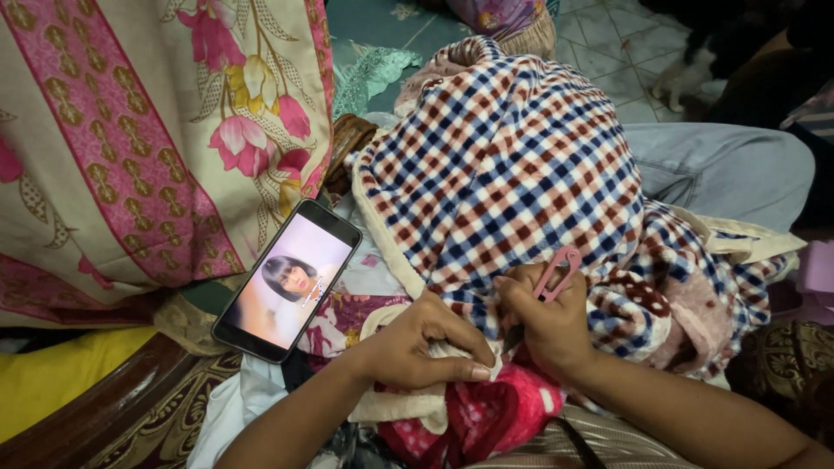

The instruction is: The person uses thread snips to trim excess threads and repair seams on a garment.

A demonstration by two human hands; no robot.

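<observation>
The right hand (543, 317) is closed around a pair of small pink-handled scissors (556, 274), whose handle loops stick up above the knuckles while the blades are hidden under the fingers and cloth. The left hand (426, 343) sits just beside it, thumb and fingers pinched together on the cream-coloured edge (439, 352) of a checked blanket (512, 165). The two hands nearly touch where that edge is gathered.

The blanket, patterned in navy, dark red and white squares, rises in a mound directly above the hands and drapes over what looks like a raised knee. Below the hands, under the blanket's hem, lies a bright pink fleece cloth with pale spots (491, 417).

Left of the blanket, and close to the left hand's wrist, a smartphone (288, 280) lies tilted with its screen lit, showing a person. Further left of the blanket hangs a large cream fabric with pink flowers and a magenta patterned band (148, 130). Beneath the phone runs a curved dark wooden furniture edge (95, 408), with yellow cloth (52, 378) beside it.

To the right of the blanket rests a pale blue-grey cloth-covered shape (721, 169), and beyond the blanket's top lies a tiled floor (625, 52).
</observation>
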